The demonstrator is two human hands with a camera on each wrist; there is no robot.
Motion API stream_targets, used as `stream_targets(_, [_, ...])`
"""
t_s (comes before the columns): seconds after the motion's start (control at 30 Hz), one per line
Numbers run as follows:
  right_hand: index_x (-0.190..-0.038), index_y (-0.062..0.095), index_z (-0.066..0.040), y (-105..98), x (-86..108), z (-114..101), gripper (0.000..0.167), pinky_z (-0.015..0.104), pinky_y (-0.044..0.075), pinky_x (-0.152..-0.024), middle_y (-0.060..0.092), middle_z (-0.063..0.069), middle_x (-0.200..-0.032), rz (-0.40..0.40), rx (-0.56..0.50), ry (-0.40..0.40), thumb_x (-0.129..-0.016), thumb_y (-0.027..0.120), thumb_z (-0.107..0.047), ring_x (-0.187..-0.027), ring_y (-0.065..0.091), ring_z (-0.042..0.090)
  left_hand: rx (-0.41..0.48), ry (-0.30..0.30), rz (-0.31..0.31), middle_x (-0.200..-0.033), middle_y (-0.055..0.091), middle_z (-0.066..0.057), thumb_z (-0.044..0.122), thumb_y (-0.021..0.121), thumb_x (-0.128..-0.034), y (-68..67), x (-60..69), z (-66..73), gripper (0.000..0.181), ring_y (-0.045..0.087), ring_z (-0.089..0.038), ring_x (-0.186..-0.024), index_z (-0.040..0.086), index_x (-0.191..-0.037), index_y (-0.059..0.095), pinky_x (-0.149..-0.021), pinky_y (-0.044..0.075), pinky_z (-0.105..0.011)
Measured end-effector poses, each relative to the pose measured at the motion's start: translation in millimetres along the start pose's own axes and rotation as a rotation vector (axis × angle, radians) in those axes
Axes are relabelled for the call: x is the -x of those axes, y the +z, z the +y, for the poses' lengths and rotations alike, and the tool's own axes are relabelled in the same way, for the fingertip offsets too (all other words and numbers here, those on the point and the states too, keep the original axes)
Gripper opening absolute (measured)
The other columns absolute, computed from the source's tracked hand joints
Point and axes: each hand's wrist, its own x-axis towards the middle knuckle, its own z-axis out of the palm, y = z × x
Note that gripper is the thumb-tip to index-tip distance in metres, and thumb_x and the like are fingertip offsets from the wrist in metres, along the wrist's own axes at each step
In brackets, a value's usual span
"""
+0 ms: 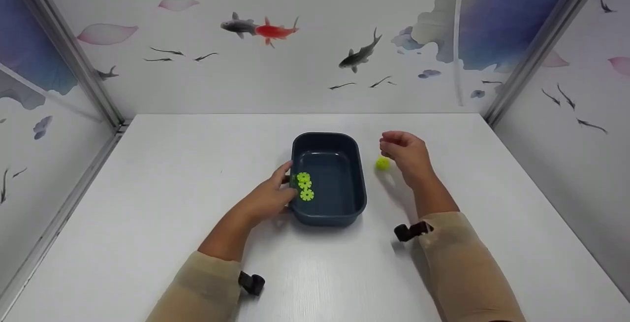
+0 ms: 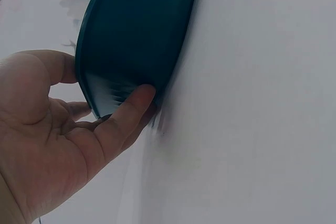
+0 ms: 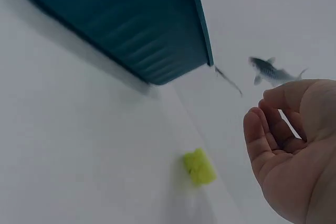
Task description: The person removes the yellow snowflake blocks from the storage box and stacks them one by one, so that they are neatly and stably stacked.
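Observation:
A dark blue-green rectangular plastic basin [image 1: 337, 184] stands on the white table. My left hand [image 1: 268, 196] grips its left side, with the thumb at the rim and fingers along the outer wall [image 2: 139, 30]. Inside, against the left wall, sit yellow-green flower-shaped plastic discs [image 1: 306, 194], three showing in a row. Right of the basin is a small yellow-green piece [image 1: 383, 163], which looks like a block in the right wrist view [image 3: 199, 167]. My right hand [image 1: 407, 154] hovers beside and above it, fingers loosely bent, with nothing visible between them.
The white table [image 1: 197, 164] is bounded at the back by a wall panel [image 1: 305, 80] painted with fish and petals. Side panels with metal posts [image 1: 74, 51] stand left and right. Black wrist devices [image 1: 253, 283] are strapped on both beige sleeves.

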Motion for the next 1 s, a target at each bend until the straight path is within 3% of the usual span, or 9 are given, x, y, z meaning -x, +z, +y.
stream_targets(0.2, [-0.124,0.07,-0.001,35.2,19.4,-33.1,0.03,0.025,0.064,-0.088,0.072,0.006,-0.112,-0.206,-0.065,-0.132,-0.098,0.077,-0.015,-0.1,0.072,0.019,0.009,-0.009,0.002,-0.176,0.031,-0.01,0.023,0.055,-0.1022,0.7,-0.2,1.0,0.083,0.046,-0.032,-0.155,0.034,-0.173,0.015,-0.114,0.055,-0.049])
stream_targets(0.33, [-0.122,0.072,0.003,61.7,24.3,-53.7,0.029,0.027,0.065,-0.083,0.074,0.001,-0.101,-0.325,-0.066,-0.164,-0.096,0.077,-0.009,-0.09,0.072,0.014,0.019,-0.017,0.001,-0.176,0.03,-0.01,0.022,0.056,-0.1016,0.9,-1.3,0.6,0.084,0.046,-0.032,-0.155,0.034,-0.173,0.014,-0.114,0.055,-0.049])
stream_targets(0.53, [-0.119,0.076,-0.007,91.1,14.4,-71.7,0.024,0.027,0.065,-0.082,0.075,0.002,-0.103,-0.428,0.014,-0.136,-0.097,0.078,-0.014,-0.089,0.072,0.013,0.011,-0.013,-0.003,-0.176,0.032,-0.01,0.022,0.056,-0.1022,0.4,-2.7,-0.8,0.083,0.046,-0.032,-0.154,0.034,-0.173,0.015,-0.114,0.055,-0.05])
stream_targets(0.63, [-0.123,0.076,-0.007,102.9,7.9,-75.4,0.026,0.026,0.065,-0.083,0.074,0.003,-0.106,-0.474,0.042,-0.114,-0.098,0.077,-0.016,-0.091,0.072,0.015,0.006,-0.014,-0.006,-0.176,0.032,-0.009,0.022,0.056,-0.1027,0.0,-2.9,-1.1,0.082,0.048,-0.031,-0.152,0.034,-0.173,0.015,-0.114,0.055,-0.05])
stream_targets(0.9, [-0.133,0.072,-0.002,123.6,-18.2,-65.6,0.037,0.044,0.062,-0.103,0.073,0.004,-0.112,-0.594,0.148,-0.058,-0.099,0.077,-0.017,-0.104,0.072,0.023,-0.006,-0.013,-0.007,-0.175,0.034,-0.009,0.024,0.057,-0.1024,-1.1,-2.5,0.0,0.082,0.052,-0.029,-0.149,0.033,-0.173,0.016,-0.111,0.057,-0.048])
stream_targets(1.0, [-0.13,0.074,-0.006,127.8,-27.0,-59.3,0.034,0.041,0.062,-0.101,0.074,0.004,-0.115,-0.635,0.194,-0.019,-0.097,0.078,-0.016,-0.109,0.072,0.025,0.003,-0.014,-0.014,-0.175,0.034,-0.009,0.024,0.057,-0.1024,-0.9,-1.5,0.6,0.082,0.053,-0.028,-0.148,0.033,-0.173,0.016,-0.111,0.057,-0.047])
